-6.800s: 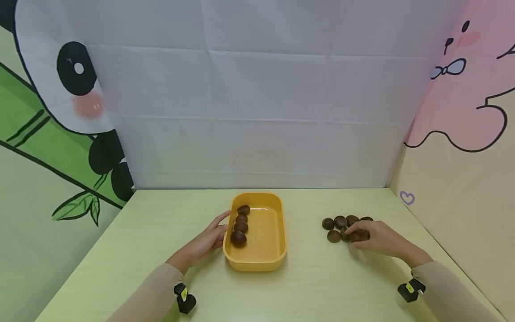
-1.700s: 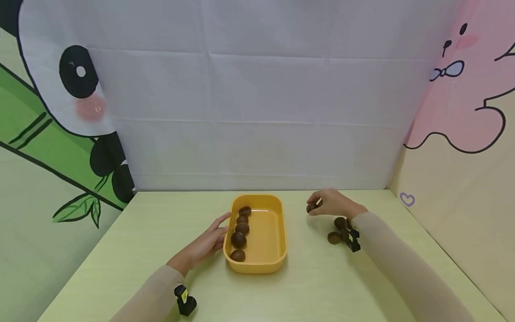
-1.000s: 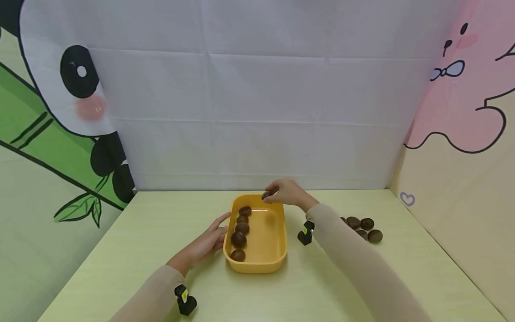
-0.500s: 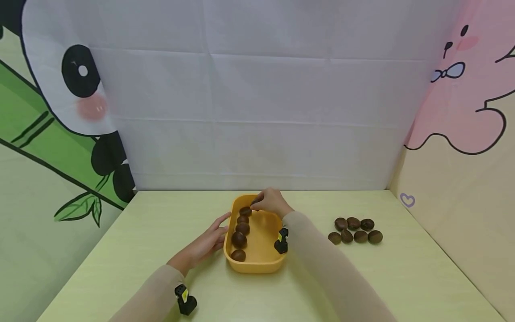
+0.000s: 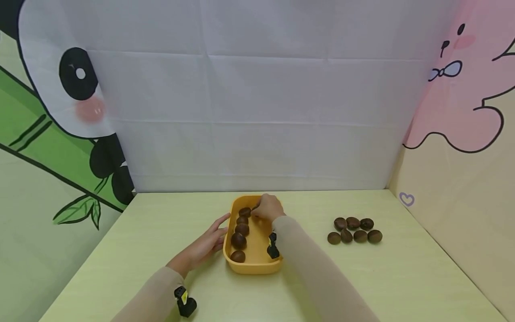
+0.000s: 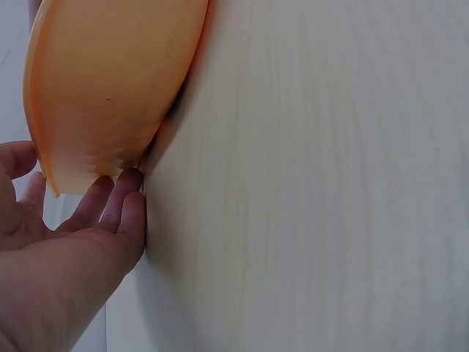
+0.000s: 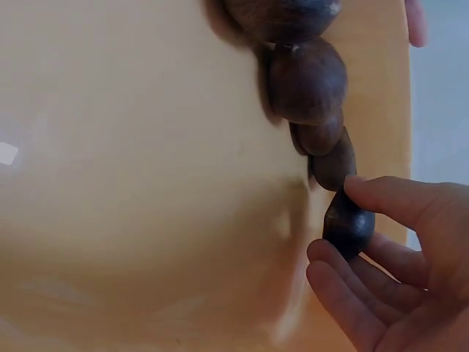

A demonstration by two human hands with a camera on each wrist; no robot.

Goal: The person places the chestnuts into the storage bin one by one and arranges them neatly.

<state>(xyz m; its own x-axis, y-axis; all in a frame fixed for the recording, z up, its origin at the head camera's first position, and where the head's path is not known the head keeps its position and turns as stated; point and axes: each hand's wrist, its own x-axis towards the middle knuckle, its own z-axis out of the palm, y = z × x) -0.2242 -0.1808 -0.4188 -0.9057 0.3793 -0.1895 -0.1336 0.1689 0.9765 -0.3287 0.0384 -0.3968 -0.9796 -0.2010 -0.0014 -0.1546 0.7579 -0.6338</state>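
Observation:
A yellow plastic tray (image 5: 261,269) stands mid-table, with several brown chestnuts (image 5: 242,229) lined along its left wall inside. My right hand (image 5: 268,208) reaches over the tray's far end. Between its thumb and fingers it pinches a dark chestnut (image 7: 349,226), low beside the far end of the line; in the head view that chestnut is mostly covered by the fingers. My left hand (image 5: 206,247) stays outside the tray, its extended fingers resting against the left wall. In the left wrist view, fingertips (image 6: 130,178) touch the tray's side (image 6: 117,81) near its base.
To the right of the tray, several loose chestnuts (image 5: 360,236) lie in two short rows on the pale wooden table (image 5: 402,277). A white cloth (image 5: 257,112) hangs behind the table. Printed walls flank it left and right.
My right hand has carried a chestnut from the right-hand group leftward and lowered it into the tray's far end. Earlier, another chestnut appeared at the tray's near-left corner. The left hand has stayed put.

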